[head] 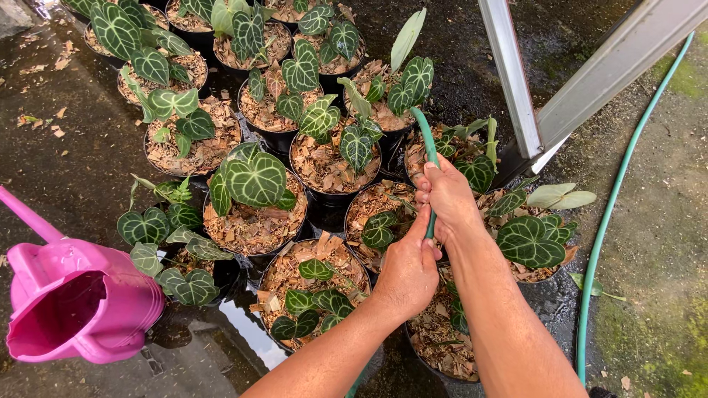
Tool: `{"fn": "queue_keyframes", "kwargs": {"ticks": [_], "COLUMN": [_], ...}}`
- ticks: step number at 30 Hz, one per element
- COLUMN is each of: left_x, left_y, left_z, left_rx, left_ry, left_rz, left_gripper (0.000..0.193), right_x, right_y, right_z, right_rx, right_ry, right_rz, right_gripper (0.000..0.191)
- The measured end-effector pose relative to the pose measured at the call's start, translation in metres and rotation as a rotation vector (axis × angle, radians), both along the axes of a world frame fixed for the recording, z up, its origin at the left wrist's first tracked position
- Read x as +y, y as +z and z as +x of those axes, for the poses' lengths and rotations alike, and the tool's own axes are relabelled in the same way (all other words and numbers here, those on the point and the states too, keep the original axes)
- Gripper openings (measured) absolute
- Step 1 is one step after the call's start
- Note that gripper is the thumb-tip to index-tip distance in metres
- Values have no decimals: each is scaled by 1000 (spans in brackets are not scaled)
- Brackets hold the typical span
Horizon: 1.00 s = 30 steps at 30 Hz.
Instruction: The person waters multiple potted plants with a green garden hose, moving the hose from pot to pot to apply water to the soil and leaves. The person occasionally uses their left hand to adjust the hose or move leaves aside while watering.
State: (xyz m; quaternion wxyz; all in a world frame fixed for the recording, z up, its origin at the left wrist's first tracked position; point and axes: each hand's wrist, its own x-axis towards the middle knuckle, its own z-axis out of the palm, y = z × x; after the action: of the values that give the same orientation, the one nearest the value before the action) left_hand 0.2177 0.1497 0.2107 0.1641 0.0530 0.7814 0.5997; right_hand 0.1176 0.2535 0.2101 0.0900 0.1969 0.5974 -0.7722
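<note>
both hands are on the green hose point(428, 147) at centre frame – right hand point(448, 197) has its fingers wrapped tight round it, left hand point(408, 271) grips it just below, fingers closed. looks like the aiming step, so the tip needs steadying over a pot without flattening leaves. black pots of veined plants point(254, 180) crowd round – pink watering can point(74, 302) lower left, metal ladder legs point(516, 81) upper right, wet ground.
</note>
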Motion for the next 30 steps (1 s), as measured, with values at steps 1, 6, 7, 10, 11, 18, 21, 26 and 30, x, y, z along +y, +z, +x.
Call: {"fn": "queue_keyframes", "kwargs": {"ticks": [1,6,7,10,11,18,21,26,30], "left_x": [0,3,4,3,3,0,0,0,0], "left_y": [-1,-4,-5,-4,-4,2,4,8,9], "left_z": [0,-1,-1,-1,-1,-1,0,-2,-1], "left_rx": [2,0,1,-39,-61,-43,-61,-78,-80], "left_ry": [1,11,20,29,29,13,5,-10,-15], "left_rz": [-3,-3,-4,30,46,46,59,16,6], "left_gripper": [61,61,61,61,61,64,65,65,64], "right_x": [1,5,7,9,9,6,5,4,4], "right_y": [-1,-7,-8,-8,-8,-1,2,4,3], "right_z": [-1,-4,-4,-6,-6,-3,-1,-1,-1], "right_rx": [2,36,30,23,24,-5,2,-3,1], "right_ry": [-5,-55,-55,-60,-66,-55,-51,-46,-50], "right_rz": [2,-60,-65,-72,-68,23,14,26,9], "right_gripper": [37,35,34,33,33,32,33,34,31]}}
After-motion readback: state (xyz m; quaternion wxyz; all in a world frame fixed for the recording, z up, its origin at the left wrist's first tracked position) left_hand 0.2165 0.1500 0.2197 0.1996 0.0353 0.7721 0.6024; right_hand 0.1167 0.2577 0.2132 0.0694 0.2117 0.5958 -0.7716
